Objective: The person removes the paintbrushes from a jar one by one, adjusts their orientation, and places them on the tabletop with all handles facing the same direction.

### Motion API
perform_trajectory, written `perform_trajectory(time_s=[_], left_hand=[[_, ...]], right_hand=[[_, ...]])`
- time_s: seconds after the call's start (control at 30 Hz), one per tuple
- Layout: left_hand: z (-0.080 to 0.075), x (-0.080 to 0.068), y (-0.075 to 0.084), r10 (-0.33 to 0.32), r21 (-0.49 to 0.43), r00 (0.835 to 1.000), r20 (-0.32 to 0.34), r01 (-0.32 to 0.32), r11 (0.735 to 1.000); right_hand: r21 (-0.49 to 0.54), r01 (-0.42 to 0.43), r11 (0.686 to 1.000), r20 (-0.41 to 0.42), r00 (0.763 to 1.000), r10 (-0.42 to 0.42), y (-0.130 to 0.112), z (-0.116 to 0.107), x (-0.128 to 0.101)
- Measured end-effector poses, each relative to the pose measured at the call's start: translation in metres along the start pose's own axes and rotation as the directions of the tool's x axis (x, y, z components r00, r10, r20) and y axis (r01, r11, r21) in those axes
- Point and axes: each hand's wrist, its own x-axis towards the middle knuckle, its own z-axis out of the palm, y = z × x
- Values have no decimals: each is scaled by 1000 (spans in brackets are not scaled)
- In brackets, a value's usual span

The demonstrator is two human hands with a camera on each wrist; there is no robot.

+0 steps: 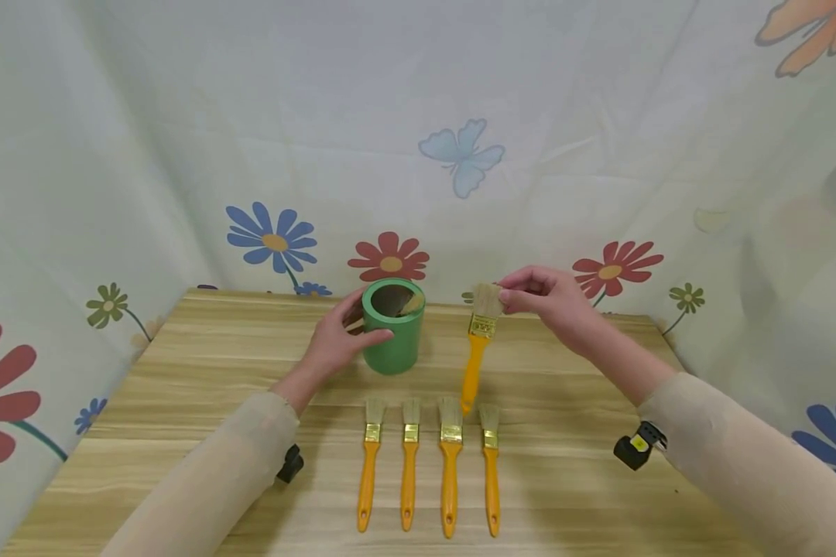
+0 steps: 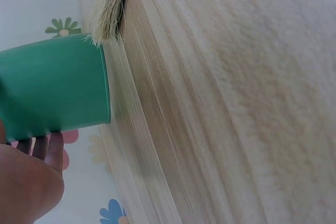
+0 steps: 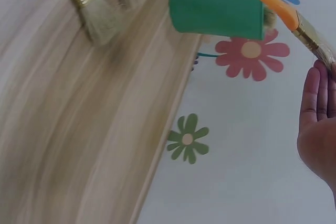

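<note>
A green cup (image 1: 393, 328) stands on the wooden table (image 1: 181, 402) with a brush's bristles showing inside it. My left hand (image 1: 337, 334) grips the cup's left side; the cup (image 2: 52, 90) fills the left wrist view above my fingers (image 2: 50, 148). My right hand (image 1: 539, 298) pinches the bristle end of an orange-handled paintbrush (image 1: 477, 348), which hangs handle-down to the right of the cup. The same paintbrush (image 3: 283, 17) crosses the right wrist view beside the cup (image 3: 216, 8). Several more orange brushes (image 1: 428, 472) lie side by side in a row near me.
A flowered cloth (image 1: 460, 155) hangs behind and on both sides of the table. Bare wood lies left and right of the row of brushes. Wrist cameras (image 1: 637, 446) sit on both of my forearms.
</note>
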Motion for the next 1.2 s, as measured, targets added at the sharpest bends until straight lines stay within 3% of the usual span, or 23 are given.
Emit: perform_trajectory(time_s=[0.47,1.2], left_hand=[[0,-2,0,2,5,1000,3,-2,1000],[0,-1,2,-11,10,1000,5,11,1000]], right_hand=[[-81,-128,988,76,988,134,43,-23,-27],[-96,-239,966,175,952,253,98,-26,-59]])
